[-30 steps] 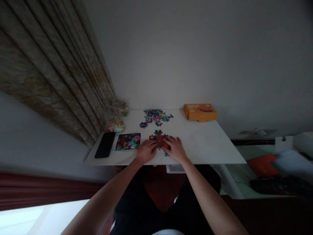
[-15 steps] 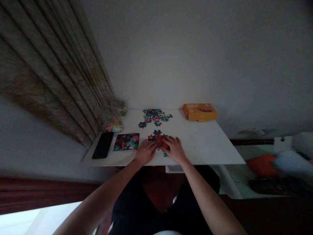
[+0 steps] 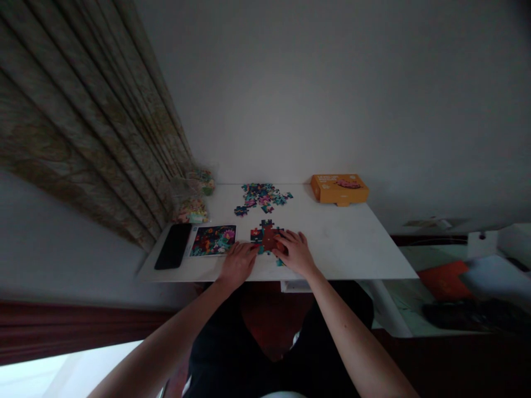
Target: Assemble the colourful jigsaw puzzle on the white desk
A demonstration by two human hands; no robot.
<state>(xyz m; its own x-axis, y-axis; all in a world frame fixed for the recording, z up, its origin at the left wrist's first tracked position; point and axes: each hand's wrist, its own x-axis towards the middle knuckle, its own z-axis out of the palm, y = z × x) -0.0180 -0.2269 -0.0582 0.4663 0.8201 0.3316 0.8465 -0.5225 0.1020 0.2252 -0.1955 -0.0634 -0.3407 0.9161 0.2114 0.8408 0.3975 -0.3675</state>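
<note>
A partly joined jigsaw puzzle [image 3: 269, 239], brown in the middle with dark and teal pieces around it, lies on the white table near its front edge. My left hand [image 3: 238, 263] is at its lower left, fingers drawn together on a small teal and red puzzle piece [image 3: 260, 250] at the border. From the right, my right hand [image 3: 296, 252] curls thumb and fingers over the puzzle's right side, covering part of it. Left of my hands lies a printed picture sheet [image 3: 213, 241] with a colourful floral design.
Behind the puzzle is a pile of loose pieces [image 3: 263, 194]. A yellow-orange box [image 3: 340, 189] stands at the back right. At the left are a black phone-like slab [image 3: 173, 246] and clear bags of colourful bits [image 3: 193, 211], beside the curtain [image 3: 103, 99].
My left hand has slid left and slightly down, off the puzzle's middle to its lower left border, uncovering more of it. My right hand has stayed in place.
</note>
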